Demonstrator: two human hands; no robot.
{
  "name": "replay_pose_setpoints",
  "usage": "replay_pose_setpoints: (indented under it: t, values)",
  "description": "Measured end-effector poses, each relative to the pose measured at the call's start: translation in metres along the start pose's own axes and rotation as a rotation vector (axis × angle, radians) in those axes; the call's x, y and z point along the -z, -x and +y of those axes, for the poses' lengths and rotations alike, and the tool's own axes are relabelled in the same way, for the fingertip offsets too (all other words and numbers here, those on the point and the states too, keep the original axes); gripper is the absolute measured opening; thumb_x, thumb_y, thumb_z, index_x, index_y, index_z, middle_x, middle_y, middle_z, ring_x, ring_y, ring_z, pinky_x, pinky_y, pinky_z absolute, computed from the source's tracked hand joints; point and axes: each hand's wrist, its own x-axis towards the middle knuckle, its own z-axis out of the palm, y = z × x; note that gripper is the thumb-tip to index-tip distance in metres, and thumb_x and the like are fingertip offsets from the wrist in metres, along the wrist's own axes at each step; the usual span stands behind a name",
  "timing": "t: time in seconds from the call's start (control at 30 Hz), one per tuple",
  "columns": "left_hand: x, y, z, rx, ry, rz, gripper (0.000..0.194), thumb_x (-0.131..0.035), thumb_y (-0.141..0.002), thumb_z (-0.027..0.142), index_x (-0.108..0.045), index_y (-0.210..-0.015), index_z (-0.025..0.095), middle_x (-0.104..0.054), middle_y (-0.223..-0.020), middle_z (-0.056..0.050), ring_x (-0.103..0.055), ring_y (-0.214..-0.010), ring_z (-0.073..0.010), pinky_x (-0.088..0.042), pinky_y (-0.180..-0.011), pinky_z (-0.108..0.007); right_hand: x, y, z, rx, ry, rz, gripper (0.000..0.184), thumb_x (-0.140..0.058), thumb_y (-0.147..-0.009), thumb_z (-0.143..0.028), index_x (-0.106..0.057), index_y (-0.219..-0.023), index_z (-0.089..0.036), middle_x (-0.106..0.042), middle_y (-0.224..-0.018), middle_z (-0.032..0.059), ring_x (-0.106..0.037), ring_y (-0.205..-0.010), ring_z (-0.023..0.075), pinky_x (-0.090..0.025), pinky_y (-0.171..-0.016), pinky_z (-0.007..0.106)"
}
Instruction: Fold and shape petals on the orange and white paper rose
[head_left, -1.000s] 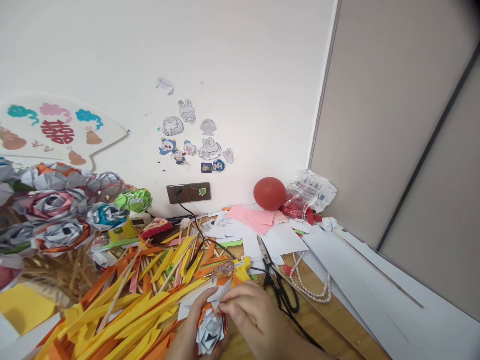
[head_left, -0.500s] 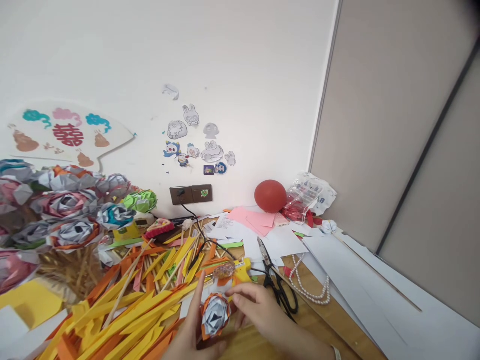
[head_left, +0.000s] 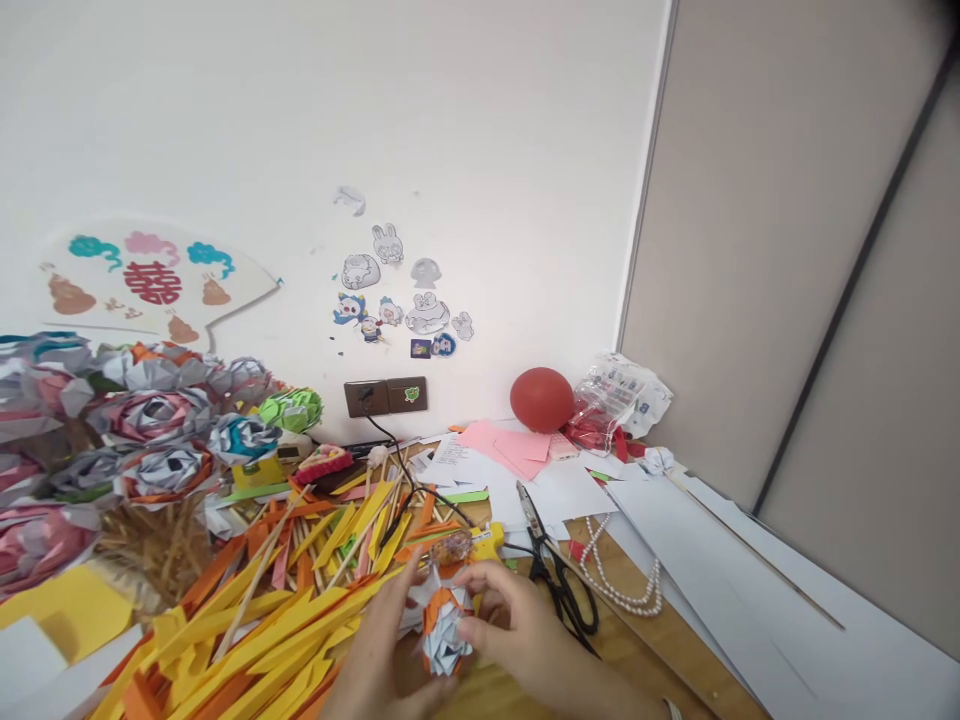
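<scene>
Since its folded petals look easily crushed, the white-and-orange paper flower [head_left: 444,642] sits just short of the yellow glue gun [head_left: 488,541], right hand [head_left: 517,630] lightly pinching its edge, left hand [head_left: 381,648] cupped alongside, grip unclear, presumably steadying.

L hand [head_left: 384,650] cupped, R hand [head_left: 521,630] w/ bent fingers [head_left: 486,574]

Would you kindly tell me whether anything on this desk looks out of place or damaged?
Nothing looks clearly damaged. The yellow and orange paper strips, though, lie in a loose, untidy heap beside the left hand, pointing different ways, with wooden sticks jumbled among them.
</scene>
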Motion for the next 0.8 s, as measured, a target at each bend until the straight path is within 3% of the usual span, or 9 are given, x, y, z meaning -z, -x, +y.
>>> replay_pose_setpoints:
  t: [0.07, 0.17, 0.27, 0.4, 0.53, 0.7, 0.8]
  values:
    - [0.005, -0.003, 0.003, -0.035, -0.008, 0.042, 0.074, -0.071, -0.055, 0.052, -0.05, -0.122, 0.028, -0.056, -0.122, -0.01, -0.049, -0.113, -0.0327, -0.04, -0.094, -0.04, 0.0, 0.0, 0.0, -0.001, 0.092, 0.045, 0.032, -0.062, -0.071, -0.02, -0.06, -0.102, -0.022, -0.061, -0.093, 0.002, -0.056, -0.074, 0.0145, -0.044, -0.064, 0.025]
    - [0.01, -0.007, 0.009, 0.078, 0.074, 0.013, 0.057, -0.059, -0.067, 0.057, -0.056, -0.115, 0.025, -0.065, -0.104, -0.009, -0.059, -0.098, -0.0278, -0.046, -0.085, -0.036, 0.0, -0.001, 0.003, 0.001, 0.115, 0.059, 0.031, -0.061, -0.071, -0.019, -0.059, -0.102, -0.022, -0.061, -0.09, 0.0016, -0.056, -0.074, 0.0153, -0.045, -0.065, 0.026]
    - [0.012, -0.013, 0.014, 0.215, 0.241, -0.051, 0.05, -0.053, -0.076, 0.052, -0.052, -0.114, 0.02, -0.068, -0.085, -0.005, -0.063, -0.081, -0.0221, -0.049, -0.076, -0.033, -0.001, -0.003, 0.005, 0.008, -0.042, 0.034, 0.027, -0.06, -0.075, -0.028, -0.056, -0.1, -0.02, -0.061, -0.093, 0.0033, -0.058, -0.077, 0.0163, -0.046, -0.066, 0.027]
    - [0.013, -0.019, 0.015, 0.311, 0.368, -0.025, 0.051, -0.063, -0.067, 0.054, -0.056, -0.105, 0.02, -0.069, -0.089, -0.004, -0.064, -0.085, -0.0217, -0.049, -0.077, -0.031, -0.001, -0.008, 0.005, -0.093, -0.355, 0.033, 0.041, -0.062, -0.072, -0.049, -0.048, -0.098, -0.02, -0.059, -0.1, 0.0059, -0.06, -0.083, 0.0177, -0.047, -0.067, 0.028]
    - [0.013, -0.021, 0.02, 0.342, 0.407, -0.077, 0.044, -0.066, -0.063, 0.054, -0.066, -0.09, 0.019, -0.072, -0.081, -0.003, -0.064, -0.079, -0.0204, -0.049, -0.071, -0.029, -0.003, -0.006, 0.004, -0.171, -0.493, 0.025, 0.049, -0.063, -0.069, -0.055, -0.044, -0.099, -0.021, -0.058, -0.101, 0.0055, -0.061, -0.082, 0.0167, -0.047, -0.068, 0.029]
    - [0.013, -0.021, 0.035, 0.397, 0.453, 0.005, 0.045, -0.071, -0.051, 0.058, -0.069, -0.071, 0.018, -0.071, -0.065, -0.001, -0.064, -0.068, -0.0196, -0.051, -0.066, -0.029, -0.008, 0.0, -0.007, -0.136, -0.395, -0.145, 0.05, -0.062, -0.071, -0.054, -0.043, -0.103, -0.021, -0.059, -0.104, 0.0075, -0.06, -0.09, 0.0199, -0.046, -0.071, 0.03]
    - [0.016, -0.021, 0.036, 0.387, 0.405, 0.035, 0.047, -0.07, -0.052, 0.059, -0.069, -0.073, 0.018, -0.073, -0.069, -0.002, -0.065, -0.073, -0.0212, -0.051, -0.07, -0.029, -0.007, 0.001, -0.008, -0.052, -0.264, -0.116, 0.042, -0.059, -0.075, -0.048, -0.047, -0.101, -0.019, -0.059, -0.106, 0.0086, -0.057, -0.096, 0.0207, -0.044, -0.08, 0.032]
